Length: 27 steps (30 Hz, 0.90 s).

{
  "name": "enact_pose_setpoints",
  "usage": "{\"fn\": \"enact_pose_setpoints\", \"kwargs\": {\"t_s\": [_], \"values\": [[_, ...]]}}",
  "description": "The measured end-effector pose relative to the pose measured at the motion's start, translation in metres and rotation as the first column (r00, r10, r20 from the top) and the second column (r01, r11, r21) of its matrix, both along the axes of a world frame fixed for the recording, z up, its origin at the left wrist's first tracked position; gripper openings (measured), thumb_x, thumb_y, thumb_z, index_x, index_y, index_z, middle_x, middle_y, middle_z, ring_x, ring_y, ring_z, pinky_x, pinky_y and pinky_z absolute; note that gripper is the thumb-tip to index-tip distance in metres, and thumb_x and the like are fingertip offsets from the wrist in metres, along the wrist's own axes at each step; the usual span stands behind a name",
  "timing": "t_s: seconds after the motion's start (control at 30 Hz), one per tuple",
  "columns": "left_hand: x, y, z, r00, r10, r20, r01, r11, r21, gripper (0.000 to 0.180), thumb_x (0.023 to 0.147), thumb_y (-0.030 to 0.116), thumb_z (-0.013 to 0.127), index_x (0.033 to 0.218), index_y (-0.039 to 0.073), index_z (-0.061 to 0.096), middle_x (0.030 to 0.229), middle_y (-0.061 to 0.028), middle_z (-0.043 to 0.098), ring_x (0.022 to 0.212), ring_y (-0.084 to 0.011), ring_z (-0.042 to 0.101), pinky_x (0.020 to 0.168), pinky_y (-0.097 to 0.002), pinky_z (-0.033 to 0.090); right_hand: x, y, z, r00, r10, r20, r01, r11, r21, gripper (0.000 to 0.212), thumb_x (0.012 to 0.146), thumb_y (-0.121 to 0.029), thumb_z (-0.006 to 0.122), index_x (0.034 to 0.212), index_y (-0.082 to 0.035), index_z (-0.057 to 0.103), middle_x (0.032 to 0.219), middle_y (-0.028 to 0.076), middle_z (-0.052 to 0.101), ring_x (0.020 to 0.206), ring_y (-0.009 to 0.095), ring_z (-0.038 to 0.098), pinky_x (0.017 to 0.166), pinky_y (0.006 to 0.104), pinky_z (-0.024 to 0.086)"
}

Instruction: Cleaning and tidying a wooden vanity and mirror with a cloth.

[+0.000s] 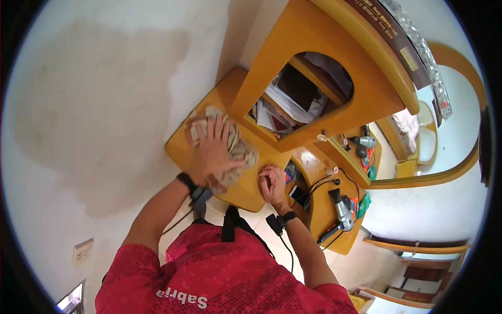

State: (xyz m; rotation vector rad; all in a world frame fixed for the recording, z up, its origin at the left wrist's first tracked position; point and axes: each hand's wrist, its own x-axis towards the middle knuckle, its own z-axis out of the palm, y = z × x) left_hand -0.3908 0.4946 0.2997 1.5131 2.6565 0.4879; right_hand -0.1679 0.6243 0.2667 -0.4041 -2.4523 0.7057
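A crumpled beige and brown cloth (241, 149) lies on the yellow-brown wooden top (180, 144) of a dressing table. My left hand (212, 149) presses flat on the cloth, fingers spread, slightly blurred. Folds of the cloth stick out around the fingers and under the wrist. To the right, near the edge of the same top, rests my right hand (273, 184). Its fingers are curled in loosely, and I see nothing in them.
A wooden cabinet (274, 55) with an arched opening holds papers and books. On the lower curved shelf lie a silver hair dryer (342, 210), black cables and a phone (298, 194). An oval mirror (454, 125) stands at right; a stained wall (99, 120) borders the left.
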Motion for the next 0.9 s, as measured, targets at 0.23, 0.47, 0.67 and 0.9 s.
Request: {"fn": "enact_pose_setpoints", "kwargs": {"t_s": [0.23, 0.47, 0.67, 0.9], "values": [[-0.033, 0.042, -0.003, 0.992, 0.120, 0.048, -0.117, 0.990, -0.074, 0.128, 0.070, 0.080, 0.057, 0.150, -0.011, 0.016, 0.157, -0.0272, 0.016, 0.147, -0.0426, 0.005, 0.111, -0.0694, 0.000, -0.005, 0.001, -0.002, 1.000, 0.015, -0.007, -0.015, 1.000, 0.020, 0.011, 0.079, -0.009, 0.061, 0.090, -0.010, 0.060, 0.100, 0.012, 0.062, 0.099, 0.033, 0.057, 0.086, 0.0426, 0.040], [-0.001, 0.003, -0.015, 0.999, -0.005, -0.034, 0.005, 1.000, -0.008, 0.094, 0.088, 0.058, 0.053, 0.147, -0.010, 0.027, 0.158, -0.0250, 0.016, 0.148, -0.0391, 0.009, 0.115, -0.0636, 0.003, -0.004, -0.003, -0.003, 1.000, -0.013, 0.026, 0.012, 0.999, 0.052, 0.013, 0.080, -0.009, 0.061, 0.093, -0.010, 0.059, 0.101, 0.012, 0.061, 0.100, 0.034, 0.056, 0.088, 0.0420, 0.040], [-0.002, -0.061, -0.004, 0.959, -0.283, -0.028, 0.284, 0.959, 0.012, 0.087, 0.080, 0.049, 0.066, 0.145, -0.001, 0.038, 0.158, -0.0166, 0.025, 0.147, -0.0321, 0.017, 0.117, -0.0578, 0.008, 0.000, -0.008, 0.000, 0.996, -0.067, 0.067, 0.063, 0.996, 0.057, 0.014, 0.080, -0.007, 0.062, 0.094, -0.008, 0.059, 0.103, 0.013, 0.061, 0.101, 0.035, 0.055, 0.089, 0.0427, 0.041], [-0.014, -0.075, -0.010, 0.969, -0.226, 0.098, 0.192, 0.942, 0.276, 0.082, 0.068, 0.046, 0.077, 0.138, 0.012, 0.051, 0.148, -0.0050, 0.045, 0.141, -0.0241, 0.033, 0.118, -0.0504, 0.016, -0.020, -0.041, 0.088, 0.988, -0.046, 0.149, 0.044, 0.999, 0.016, 0.038, 0.081, -0.005, 0.065, 0.117, -0.002, 0.052, 0.121, 0.022, 0.054, 0.115, 0.044, 0.051, 0.099, 0.0441, 0.045]]}}
